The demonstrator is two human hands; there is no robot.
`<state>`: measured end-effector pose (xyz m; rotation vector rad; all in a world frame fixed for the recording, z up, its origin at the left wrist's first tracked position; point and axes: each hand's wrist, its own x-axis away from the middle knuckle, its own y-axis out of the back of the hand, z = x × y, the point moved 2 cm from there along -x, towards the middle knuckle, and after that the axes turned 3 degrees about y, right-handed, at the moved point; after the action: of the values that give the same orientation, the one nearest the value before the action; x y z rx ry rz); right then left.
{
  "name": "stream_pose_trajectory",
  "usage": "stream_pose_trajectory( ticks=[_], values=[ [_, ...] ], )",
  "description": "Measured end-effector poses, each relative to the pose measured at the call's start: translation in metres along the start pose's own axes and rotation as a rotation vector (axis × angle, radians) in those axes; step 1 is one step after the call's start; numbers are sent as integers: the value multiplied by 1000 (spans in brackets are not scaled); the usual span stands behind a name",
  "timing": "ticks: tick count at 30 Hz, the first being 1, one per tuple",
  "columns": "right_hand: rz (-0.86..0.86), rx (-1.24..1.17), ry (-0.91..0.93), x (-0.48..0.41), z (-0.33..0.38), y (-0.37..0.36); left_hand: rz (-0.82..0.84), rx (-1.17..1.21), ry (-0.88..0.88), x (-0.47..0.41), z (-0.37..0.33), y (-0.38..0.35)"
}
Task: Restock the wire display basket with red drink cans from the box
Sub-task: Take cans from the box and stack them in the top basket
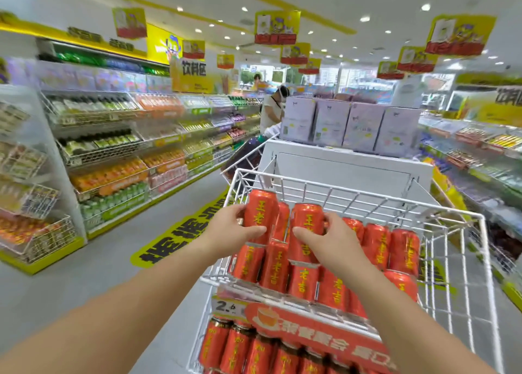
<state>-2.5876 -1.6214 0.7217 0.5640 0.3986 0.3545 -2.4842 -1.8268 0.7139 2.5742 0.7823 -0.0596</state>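
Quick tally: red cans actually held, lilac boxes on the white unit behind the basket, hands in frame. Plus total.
Held red can: 2, one per hand
Lilac box: 4, in a row on the white unit
Hands, left hand and right hand: 2
Total: 8

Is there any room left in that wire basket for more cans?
Yes: the white wire basket is bare along its back and right side, behind the stacked red drink cans. The front-left is crowded, where the left hand and right hand each grip a can.
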Motion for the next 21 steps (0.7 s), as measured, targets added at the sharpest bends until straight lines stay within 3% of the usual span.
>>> stream_pose_trajectory(
  ticks=[9, 17, 21],
  values=[
    [45, -77, -43, -83, -36, -33, -88, -41, 138, -55, 18, -38],
    [38, -42, -132, -110, -45, -53, -90, -220, 117, -80, 15, -49],
    [34, -12, -87, -114, -48, -63, -113, -219, 163, -85, 22, -46]
  ],
)
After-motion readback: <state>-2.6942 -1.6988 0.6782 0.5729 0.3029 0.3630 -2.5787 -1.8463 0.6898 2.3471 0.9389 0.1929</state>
